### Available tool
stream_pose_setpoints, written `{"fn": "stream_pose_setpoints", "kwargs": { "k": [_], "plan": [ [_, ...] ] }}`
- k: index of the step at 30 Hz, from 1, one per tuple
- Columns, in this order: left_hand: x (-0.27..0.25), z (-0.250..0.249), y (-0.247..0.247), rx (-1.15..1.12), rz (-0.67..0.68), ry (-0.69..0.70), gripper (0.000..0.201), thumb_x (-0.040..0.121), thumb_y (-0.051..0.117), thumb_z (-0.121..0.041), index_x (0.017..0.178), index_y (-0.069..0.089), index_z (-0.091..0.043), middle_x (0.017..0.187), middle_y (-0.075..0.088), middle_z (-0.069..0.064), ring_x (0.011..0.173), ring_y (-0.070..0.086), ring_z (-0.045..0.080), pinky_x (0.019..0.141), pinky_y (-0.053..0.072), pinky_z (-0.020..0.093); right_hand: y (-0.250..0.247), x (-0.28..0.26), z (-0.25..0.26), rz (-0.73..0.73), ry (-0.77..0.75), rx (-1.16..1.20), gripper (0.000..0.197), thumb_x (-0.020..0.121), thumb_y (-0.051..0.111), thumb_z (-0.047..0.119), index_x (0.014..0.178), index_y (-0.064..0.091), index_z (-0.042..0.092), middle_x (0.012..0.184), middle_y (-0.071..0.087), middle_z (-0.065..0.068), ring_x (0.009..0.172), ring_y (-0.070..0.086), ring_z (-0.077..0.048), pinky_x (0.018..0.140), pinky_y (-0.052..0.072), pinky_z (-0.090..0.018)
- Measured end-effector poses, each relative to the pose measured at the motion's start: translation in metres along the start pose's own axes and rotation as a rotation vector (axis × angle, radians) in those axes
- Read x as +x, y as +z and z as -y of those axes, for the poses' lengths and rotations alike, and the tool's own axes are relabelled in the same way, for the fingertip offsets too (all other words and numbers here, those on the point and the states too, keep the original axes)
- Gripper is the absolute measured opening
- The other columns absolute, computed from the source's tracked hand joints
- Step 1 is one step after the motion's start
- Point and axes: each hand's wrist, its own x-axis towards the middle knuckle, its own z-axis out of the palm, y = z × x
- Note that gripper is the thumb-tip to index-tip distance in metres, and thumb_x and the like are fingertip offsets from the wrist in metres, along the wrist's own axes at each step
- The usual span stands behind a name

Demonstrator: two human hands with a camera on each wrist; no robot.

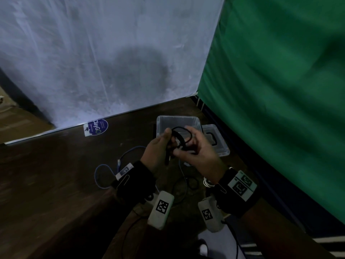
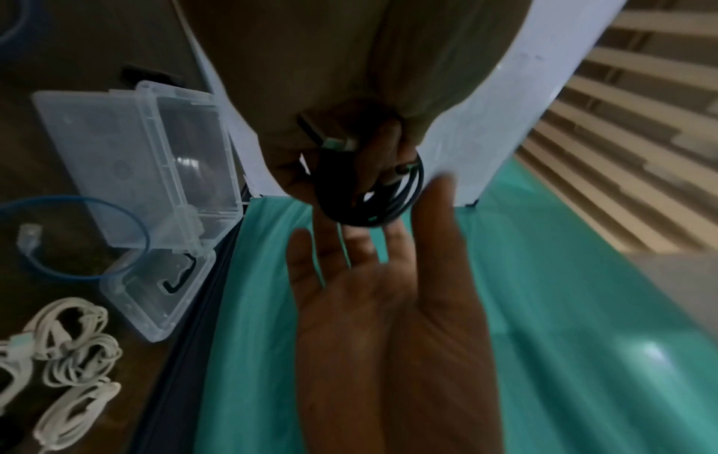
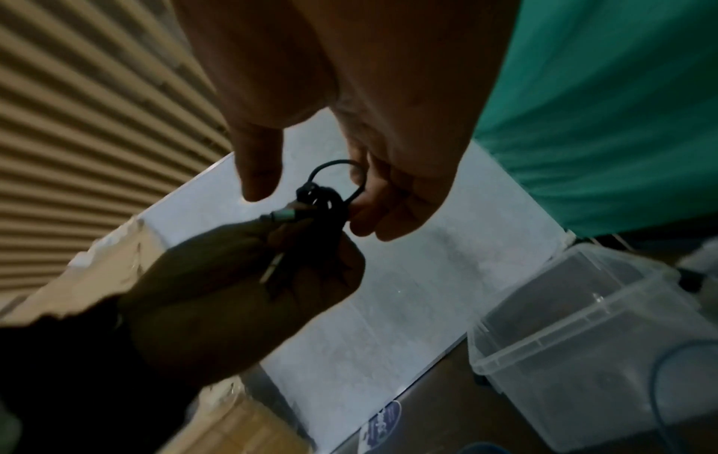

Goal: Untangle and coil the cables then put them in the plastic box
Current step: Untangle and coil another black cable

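Note:
My left hand (image 1: 160,144) grips a coiled black cable (image 1: 182,136) just above the clear plastic box (image 1: 177,117). In the left wrist view its fingers (image 2: 373,159) curl round the black cable (image 2: 404,196), with a connector sticking out beside them. My right hand (image 1: 194,146) is open. The right wrist view shows its fingers (image 3: 388,212) touching a loose loop of the black cable (image 3: 326,202) while the thumb stands apart. A blue cable (image 1: 104,172) lies loose on the dark table.
The box lid (image 1: 216,141) lies to the right of the box. White cable bundles (image 2: 74,347) and a thin black cable (image 1: 186,184) lie near my wrists. A white backdrop (image 1: 93,62) stands behind the table and a green curtain (image 1: 280,90) hangs on the right.

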Motion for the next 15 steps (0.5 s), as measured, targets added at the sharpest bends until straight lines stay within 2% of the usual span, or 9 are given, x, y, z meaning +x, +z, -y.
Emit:
{"fn": "stream_pose_setpoints", "kwargs": {
  "k": [1,3,4,6,8,9,11,13,15],
  "plan": [
    [-0.001,0.002,0.003,0.026,-0.009,0.022,0.041,0.099,0.042,-0.035,0.072,0.063,-0.013,0.066,0.063,0.002,0.059,0.062,0.014,0.063,0.052,0.029,0.003,0.0,-0.002,0.003,0.013,-0.036,0.083,0.064,0.084,0.045,0.135,0.041,0.04,0.12,0.065,0.0,0.113,0.064,-0.017,0.096,0.054,-0.039],
    [-0.001,0.006,0.005,0.045,-0.014,0.046,0.043,0.101,0.039,-0.032,0.07,0.064,-0.015,0.059,0.063,-0.001,0.051,0.06,0.01,0.051,0.049,0.021,0.008,-0.001,-0.002,-0.026,-0.007,-0.045,0.084,0.061,0.084,0.043,0.133,0.044,0.034,0.121,0.066,0.0,0.112,0.065,-0.015,0.095,0.055,-0.038],
    [-0.001,0.007,0.006,0.052,0.005,0.048,0.045,0.101,0.038,-0.032,0.071,0.068,-0.017,0.063,0.066,0.001,0.054,0.063,0.011,0.053,0.05,0.021,0.01,-0.001,-0.002,-0.054,-0.023,-0.013,0.075,0.065,0.083,0.041,0.129,0.048,0.028,0.118,0.068,-0.002,0.109,0.067,-0.016,0.094,0.056,-0.04],
    [-0.003,0.009,0.009,0.04,0.038,0.04,0.041,0.102,0.037,-0.031,0.088,0.071,-0.014,0.081,0.072,0.007,0.074,0.069,0.017,0.065,0.055,0.026,0.01,-0.002,0.003,-0.112,-0.064,0.078,0.042,0.081,0.076,0.036,0.113,0.057,0.017,0.103,0.072,-0.007,0.097,0.07,-0.022,0.086,0.058,-0.042],
    [-0.005,0.011,0.011,0.042,0.037,0.043,0.037,0.103,0.035,-0.028,0.096,0.066,-0.007,0.079,0.072,0.004,0.072,0.069,0.013,0.063,0.054,0.024,0.006,-0.004,0.007,-0.143,-0.106,0.062,0.02,0.093,0.064,0.031,0.097,0.059,0.012,0.089,0.07,-0.011,0.085,0.07,-0.024,0.076,0.058,-0.039],
    [-0.005,0.013,0.013,0.063,0.022,0.051,0.037,0.103,0.035,-0.028,0.091,0.063,-0.007,0.071,0.07,-0.001,0.064,0.066,0.009,0.059,0.051,0.022,0.004,-0.003,0.009,-0.164,-0.124,-0.021,0.019,0.095,0.061,0.032,0.091,0.06,0.014,0.083,0.068,-0.009,0.08,0.068,-0.022,0.072,0.057,-0.039],
    [-0.005,0.017,0.011,0.153,0.019,0.08,0.037,0.101,0.039,-0.033,0.081,0.059,-0.01,0.062,0.064,-0.006,0.057,0.06,0.007,0.061,0.047,0.026,-0.002,-0.001,0.01,-0.188,-0.155,-0.14,0.019,0.096,0.06,0.033,0.083,0.06,0.019,0.073,0.061,0.003,0.071,0.059,-0.013,0.067,0.051,-0.036],
    [-0.005,0.018,0.008,0.236,0.068,0.093,0.03,0.096,0.048,-0.036,0.081,0.061,-0.013,0.068,0.064,-0.006,0.065,0.061,0.009,0.069,0.047,0.031,-0.007,0.003,0.013,-0.184,-0.153,-0.12,0.018,0.096,0.06,0.026,0.079,0.062,0.022,0.069,0.056,0.01,0.069,0.054,-0.008,0.067,0.046,-0.031],
    [-0.006,0.017,0.004,0.309,0.164,0.126,0.009,0.092,0.06,-0.027,0.093,0.062,-0.018,0.081,0.068,-0.007,0.08,0.064,0.01,0.075,0.052,0.033,-0.012,0.006,0.014,-0.185,-0.135,-0.085,0.017,0.095,0.062,0.022,0.078,0.064,0.023,0.069,0.059,0.008,0.07,0.056,-0.01,0.069,0.046,-0.03]
  ]
}}
